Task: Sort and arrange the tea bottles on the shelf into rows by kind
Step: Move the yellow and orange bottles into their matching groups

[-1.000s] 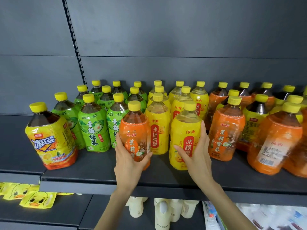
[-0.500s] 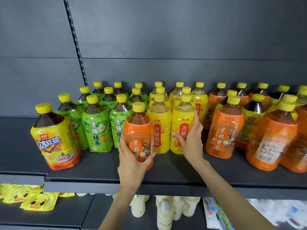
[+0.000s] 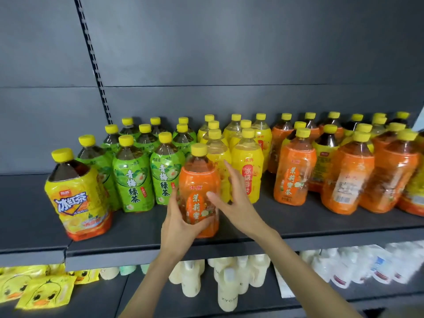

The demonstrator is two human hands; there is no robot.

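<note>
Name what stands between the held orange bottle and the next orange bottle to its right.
In the head view, the front yellow-labelled bottles stand there, with the right hand in front of them.

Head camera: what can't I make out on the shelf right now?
- Back-row bottles: labels hidden by front rows; only caps and necks show.
- Yellow bottle: label covered by the orange bottle in the left hand and by the right hand.
- Right hand: blurred; contact with either bottle unclear.
- Rightmost bottles: cut by frame edge.
</note>
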